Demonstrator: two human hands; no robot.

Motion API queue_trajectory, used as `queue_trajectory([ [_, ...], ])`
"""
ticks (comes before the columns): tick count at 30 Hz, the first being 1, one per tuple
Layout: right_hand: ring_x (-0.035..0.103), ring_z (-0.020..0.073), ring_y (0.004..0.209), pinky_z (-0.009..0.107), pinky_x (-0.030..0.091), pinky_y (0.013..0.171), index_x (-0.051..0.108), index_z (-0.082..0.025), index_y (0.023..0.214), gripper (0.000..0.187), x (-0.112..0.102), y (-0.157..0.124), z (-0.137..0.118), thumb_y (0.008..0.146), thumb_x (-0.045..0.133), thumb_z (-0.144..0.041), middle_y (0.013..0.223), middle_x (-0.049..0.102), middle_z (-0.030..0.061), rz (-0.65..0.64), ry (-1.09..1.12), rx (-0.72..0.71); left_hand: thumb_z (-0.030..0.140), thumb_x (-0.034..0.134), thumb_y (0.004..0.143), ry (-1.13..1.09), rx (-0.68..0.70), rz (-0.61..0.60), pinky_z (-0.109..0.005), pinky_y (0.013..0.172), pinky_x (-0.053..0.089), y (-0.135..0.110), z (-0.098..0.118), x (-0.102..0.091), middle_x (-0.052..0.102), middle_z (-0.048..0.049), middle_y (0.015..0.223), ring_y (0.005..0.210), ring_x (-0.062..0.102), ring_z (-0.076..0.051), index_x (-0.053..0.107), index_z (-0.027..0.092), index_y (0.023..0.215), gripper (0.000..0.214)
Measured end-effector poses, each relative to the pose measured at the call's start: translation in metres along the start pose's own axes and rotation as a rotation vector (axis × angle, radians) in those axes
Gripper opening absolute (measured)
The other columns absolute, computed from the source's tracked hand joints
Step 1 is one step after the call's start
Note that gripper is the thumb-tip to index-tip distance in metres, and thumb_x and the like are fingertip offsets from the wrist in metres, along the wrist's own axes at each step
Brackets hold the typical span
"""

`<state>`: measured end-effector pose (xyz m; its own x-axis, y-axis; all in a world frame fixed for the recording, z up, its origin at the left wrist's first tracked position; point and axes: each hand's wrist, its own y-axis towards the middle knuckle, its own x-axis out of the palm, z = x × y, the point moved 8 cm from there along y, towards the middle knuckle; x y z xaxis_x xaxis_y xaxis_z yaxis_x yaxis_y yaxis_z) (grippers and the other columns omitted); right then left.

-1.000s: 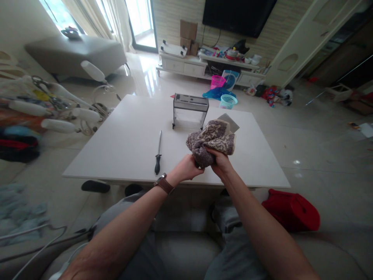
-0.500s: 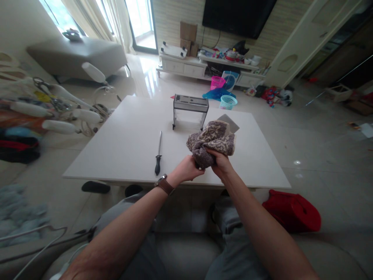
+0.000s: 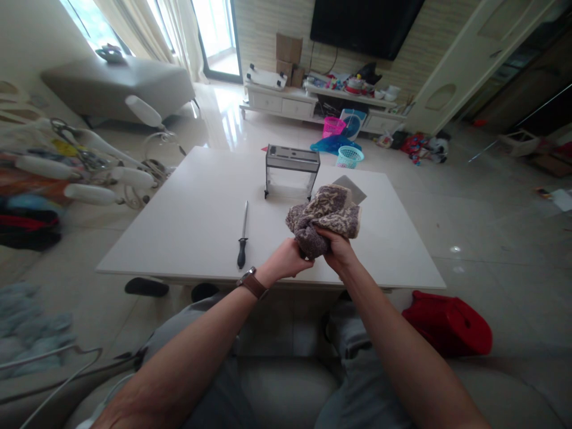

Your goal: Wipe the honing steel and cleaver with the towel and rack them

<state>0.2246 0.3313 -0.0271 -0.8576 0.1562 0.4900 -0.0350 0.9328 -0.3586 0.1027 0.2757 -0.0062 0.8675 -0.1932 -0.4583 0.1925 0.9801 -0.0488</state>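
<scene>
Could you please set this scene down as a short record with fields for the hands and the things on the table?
Left hand: closed at the towel's lower edge; what it grips is hidden
Right hand: gripping the towel's near side
Towel: brown and cream patterned, bunched
Grey flat piece: showing beyond the towel, partly hidden by it
Black-handled rod: lying on the white table, left of the towel
Slotted stand: upright on the table, beyond the towel
</scene>
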Motion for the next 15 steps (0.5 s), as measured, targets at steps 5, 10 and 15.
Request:
queue_trajectory([
  [5, 0.075, 0.018, 0.083, 0.031, 0.063, 0.083, 0.079, -0.016, 0.083, 0.039, 0.0003, -0.0009, -0.0003, 0.048, 0.092, -0.007, 0.089, 0.083, 0.0015, 0.01, 0.001, -0.002, 0.021, 0.07, 0.072, -0.017, 0.009, 0.0, -0.02, 0.047, 0.046, 0.0002, -0.0017, 0.001, 0.066, -0.0008, 0.06, 0.045, 0.059, -0.011, 0.062, 0.015, 0.073, 0.009],
  [10, 0.076, 0.019, 0.083, 0.033, 0.063, 0.084, 0.079, -0.016, 0.083, 0.038, -0.0009, -0.0003, 0.0, 0.048, 0.093, -0.007, 0.089, 0.083, 0.0022, 0.012, -0.008, -0.003, 0.021, 0.069, 0.072, -0.01, 0.014, 0.001, -0.02, 0.048, 0.046, 0.0008, -0.0016, 0.0015, 0.066, -0.0011, 0.061, 0.046, 0.058, -0.011, 0.065, 0.014, 0.076, 0.009],
  [15, 0.076, 0.0192, 0.084, 0.034, 0.064, 0.085, 0.079, -0.016, 0.083, 0.037, -0.0011, 0.0004, -0.0004, 0.049, 0.092, -0.007, 0.09, 0.083, 0.0022, -0.002, -0.008, -0.013, 0.021, 0.069, 0.072, 0.003, 0.028, 0.019, -0.021, 0.049, 0.046, 0.0009, -0.0008, 0.0, 0.067, -0.0016, 0.062, 0.047, 0.059, -0.011, 0.066, 0.014, 0.076, 0.009],
])
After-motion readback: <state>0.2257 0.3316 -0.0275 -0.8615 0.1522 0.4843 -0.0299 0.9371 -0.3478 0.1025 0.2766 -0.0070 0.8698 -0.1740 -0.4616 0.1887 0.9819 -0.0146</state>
